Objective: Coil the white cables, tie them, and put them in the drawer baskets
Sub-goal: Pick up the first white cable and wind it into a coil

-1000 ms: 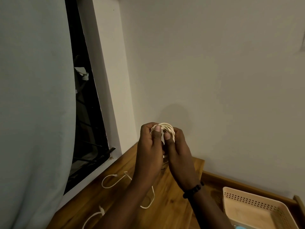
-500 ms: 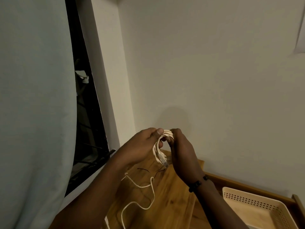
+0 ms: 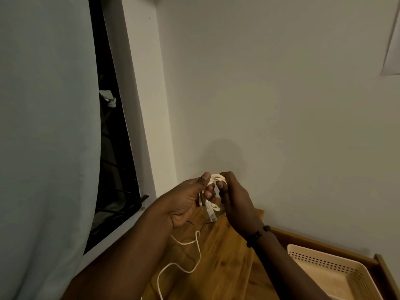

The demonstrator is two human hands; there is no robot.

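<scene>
Both hands are up over the counter [image 3: 227, 267], left hand [image 3: 186, 204] and right hand [image 3: 234, 202] pinching a small coiled white cable [image 3: 217, 178]. Its plug end [image 3: 211, 212] dangles and the tail [image 3: 184, 256] trails onto the wood. Light, floppy, springy stuff I'd guess, so grip across the loops. Basket [image 3: 337, 271] sits to the right.

Both hands raised over the far end of the wooden tabletop [image 3: 225, 263], left hand [image 3: 186, 204] and right hand [image 3: 234, 200] side by side with the coiled cable [image 3: 216, 179] between them. Loose cable [image 3: 190, 258] trailing on the tabletop below. Perforated basket [image 3: 337, 271] in the drawer [image 3: 385, 271] at near right; window [image 3: 112, 161] far left, curtain [image 3: 43, 148] left of it.
</scene>
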